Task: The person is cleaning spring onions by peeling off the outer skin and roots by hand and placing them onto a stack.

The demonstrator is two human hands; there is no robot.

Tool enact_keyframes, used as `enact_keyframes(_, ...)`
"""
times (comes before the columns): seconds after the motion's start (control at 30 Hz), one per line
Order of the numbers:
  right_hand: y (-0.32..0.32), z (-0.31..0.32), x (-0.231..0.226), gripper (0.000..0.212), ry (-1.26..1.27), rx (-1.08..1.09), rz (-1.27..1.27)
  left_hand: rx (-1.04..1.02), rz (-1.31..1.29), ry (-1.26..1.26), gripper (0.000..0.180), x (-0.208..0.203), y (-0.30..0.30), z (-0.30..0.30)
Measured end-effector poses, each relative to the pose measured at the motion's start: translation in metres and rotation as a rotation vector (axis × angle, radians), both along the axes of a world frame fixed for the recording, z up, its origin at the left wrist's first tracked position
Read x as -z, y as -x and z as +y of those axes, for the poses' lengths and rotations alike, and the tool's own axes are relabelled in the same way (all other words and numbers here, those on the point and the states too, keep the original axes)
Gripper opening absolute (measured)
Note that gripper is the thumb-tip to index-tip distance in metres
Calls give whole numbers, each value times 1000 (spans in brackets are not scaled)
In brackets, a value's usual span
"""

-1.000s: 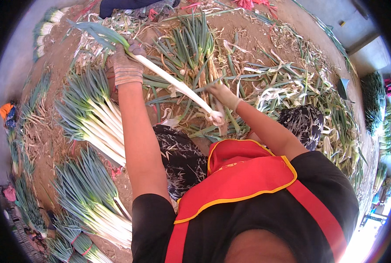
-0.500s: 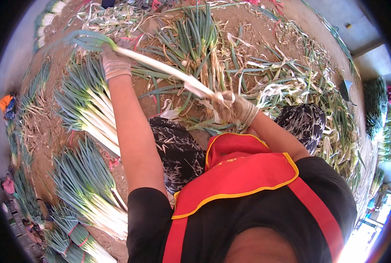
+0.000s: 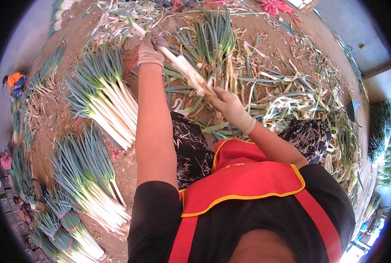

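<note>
A long green onion (image 3: 173,59) is held aslant in front of me, its white stem running down to the brownish root end. My left hand (image 3: 151,51), in a dirty work glove, is closed round the upper stem where it turns green. At the root end, my right hand (image 3: 230,108), gloved in pale fabric, has its fingers pinched together; loose outer skin hangs about the stem there. Beyond the onion stands a bunch of untrimmed green onions (image 3: 213,39) with brown, dry bases. A pile of cleaned green onions (image 3: 110,105) lies left of my left forearm.
Another cleaned pile (image 3: 90,184) lies nearer on the left, with tied bundles (image 3: 75,232) below it. Peeled leaves and skins (image 3: 292,101) cover the dirt floor (image 3: 42,144) to the right. A person in orange (image 3: 15,83) is at the far left.
My left hand has shifted right in the view and sits nearer the root end. My right hand has moved up and left along the onion. The skin by the root looks more loosened.
</note>
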State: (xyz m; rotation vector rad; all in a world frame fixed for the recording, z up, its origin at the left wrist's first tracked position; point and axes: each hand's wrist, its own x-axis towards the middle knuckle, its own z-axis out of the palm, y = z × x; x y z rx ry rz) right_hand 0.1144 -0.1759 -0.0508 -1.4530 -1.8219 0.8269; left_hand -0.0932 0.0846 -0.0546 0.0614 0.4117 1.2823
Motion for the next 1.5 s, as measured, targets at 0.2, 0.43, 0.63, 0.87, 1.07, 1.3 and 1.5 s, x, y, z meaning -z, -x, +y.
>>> enact_keyframes(0.2,-47,-94,40,27,177,0,-122,-159,91,-102,27,29,60,27)
enact_keyframes(0.43,-56,-40,34,37,15,-55,-322,-79,-78,-172,29,1,35,13)
enact_keyframes(0.63,22,58,0,52,-20,-35,278,-250,258,-215,27,-28,19,-28)
enact_keyframes(0.87,42,92,-1,25,513,-122,870,-102,309,-205,28,-48,-20,-41)
enact_keyframes(1.07,68,73,-33,28,508,-36,712,-98,194,-75,27,-20,3,-21)
enact_keyframes(1.3,37,8,21,33,268,23,150,-334,345,-150,20,-27,54,-20)
enact_keyframes(1.5,-52,-48,141,33,427,123,31,-461,734,-355,18,-37,150,-61)
